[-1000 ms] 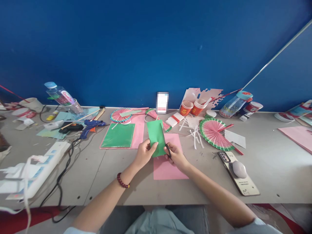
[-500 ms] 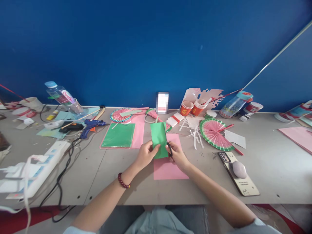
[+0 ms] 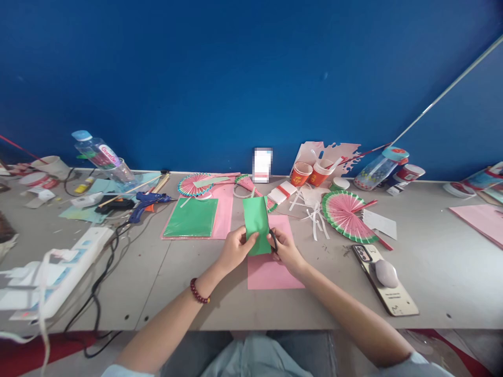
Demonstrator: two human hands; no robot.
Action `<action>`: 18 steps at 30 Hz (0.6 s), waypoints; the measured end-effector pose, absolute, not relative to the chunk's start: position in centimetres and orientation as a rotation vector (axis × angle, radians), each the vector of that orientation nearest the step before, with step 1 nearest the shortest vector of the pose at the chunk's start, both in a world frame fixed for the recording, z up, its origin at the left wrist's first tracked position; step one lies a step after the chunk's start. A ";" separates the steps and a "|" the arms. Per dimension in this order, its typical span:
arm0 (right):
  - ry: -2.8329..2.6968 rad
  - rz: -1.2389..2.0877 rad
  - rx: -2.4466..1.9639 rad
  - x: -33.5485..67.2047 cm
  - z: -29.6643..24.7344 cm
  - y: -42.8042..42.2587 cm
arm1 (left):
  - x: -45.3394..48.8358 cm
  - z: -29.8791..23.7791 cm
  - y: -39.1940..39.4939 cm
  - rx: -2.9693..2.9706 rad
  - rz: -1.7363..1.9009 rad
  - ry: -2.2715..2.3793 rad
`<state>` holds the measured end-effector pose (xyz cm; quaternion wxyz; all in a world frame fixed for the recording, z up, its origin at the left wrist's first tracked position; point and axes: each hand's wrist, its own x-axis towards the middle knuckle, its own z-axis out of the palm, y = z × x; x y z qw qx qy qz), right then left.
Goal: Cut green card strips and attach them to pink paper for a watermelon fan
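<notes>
Between my hands is an upright rectangle of green paper [image 3: 256, 217]. My left hand [image 3: 237, 248] pinches its lower left edge, thumb on the front. Black-handled scissors [image 3: 274, 241] are in my right hand [image 3: 286, 249], its fingers closed round the handles. Their blades run along the paper's right edge and are mostly hidden there. Underneath, a sheet of pink paper [image 3: 273, 273] lies on the table. To the left, a packet of green paper [image 3: 191, 219] rests on more pink paper.
A glue gun [image 3: 151, 203] and a power strip [image 3: 73, 272] with cables lie left. A watermelon-patterned paper fan [image 3: 342, 215], red paper cups [image 3: 301, 175] and a phone [image 3: 385, 283] are right. A lit phone screen [image 3: 261, 165] stands against the blue wall.
Almost nothing differs. Both hands keep their hold on the green paper and the scissors, with only a tiny shift.
</notes>
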<state>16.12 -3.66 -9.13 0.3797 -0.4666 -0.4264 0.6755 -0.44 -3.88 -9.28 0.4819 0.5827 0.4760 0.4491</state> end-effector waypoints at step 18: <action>-1.098 1.689 -1.173 16.3 -9.8 -3.6 | -0.2 -9.1 -4.0 1.406 1.083 1.151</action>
